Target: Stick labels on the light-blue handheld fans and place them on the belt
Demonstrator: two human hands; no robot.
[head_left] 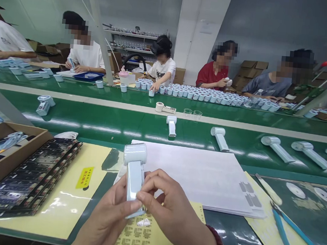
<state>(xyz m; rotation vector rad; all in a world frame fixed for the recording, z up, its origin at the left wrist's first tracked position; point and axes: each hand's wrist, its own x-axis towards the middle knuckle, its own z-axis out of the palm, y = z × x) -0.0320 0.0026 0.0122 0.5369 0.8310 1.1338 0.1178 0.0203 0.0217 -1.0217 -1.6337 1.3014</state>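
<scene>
A pale blue handheld fan (134, 179) with a round head stands upright in front of me, its glossy handle facing me. My left hand (113, 205) is wrapped around the handle from the left, thumb near its lower end. From the right, my right hand (167, 208) pinches the handle's lower edge with thumb and curled fingers; anything small between them is hidden. Beneath both hands lies a yellow label sheet (154, 232) printed with rows of small dark text blocks. Behind the fan is a stack of white sheets (187, 174) with a few grey labels at its right end.
Circuit boards (33, 176) are stacked at left beside a cardboard box (12, 151). Blue-handled pliers (286, 224) and a knife (269, 189) lie at right. More fans (219, 138) rest on the green conveyor belt (129, 125). Co-workers (162, 67) sit across, behind many blue cups (200, 95).
</scene>
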